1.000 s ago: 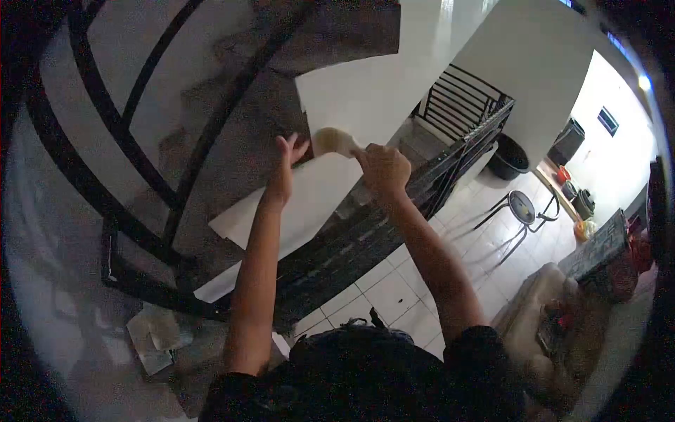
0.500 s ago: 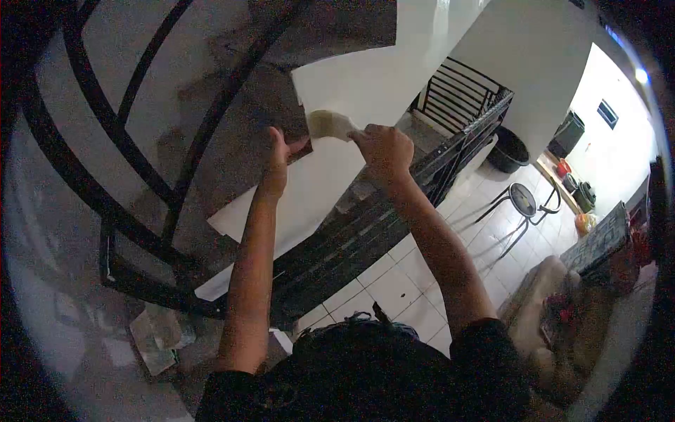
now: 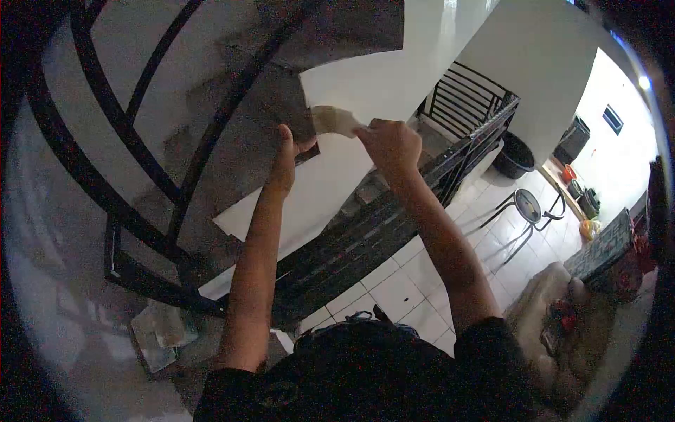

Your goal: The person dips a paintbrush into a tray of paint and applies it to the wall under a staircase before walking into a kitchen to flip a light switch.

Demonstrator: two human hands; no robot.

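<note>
Hands are working high against a grey, patchy wall surface point(image 3: 232, 133), which serves here as the landmark. The left hand point(image 3: 287, 158) is lying flat against the wall, fingers extended upward and thumb spread to the side, gripping nothing. The right hand point(image 3: 390, 144) is closing around one end of a pale, folded cloth pad point(image 3: 334, 121) and is pressing it against the wall, just beside the left hand's fingertips. The pad is sitting at the border where the wall's dark grey area is meeting a white area point(image 3: 365, 84); whether the pad is touching the left hand cannot be determined.

Black curved metal railing bars point(image 3: 126, 126) are crossing in front of the wall, on its left portion. Below the wall, a black slatted stair railing point(image 3: 351, 243) is running diagonally under both forearms. Further below the wall, a white tiled floor point(image 3: 394, 288) is showing, with a round black stool point(image 3: 527, 207) and a dark round bucket point(image 3: 513, 155) standing on it, well apart from the hands. Crumpled pale paper pieces point(image 3: 158, 334) are lying at the foot of the wall, beneath the left elbow. Dark sleeves are covering both upper arms.
</note>
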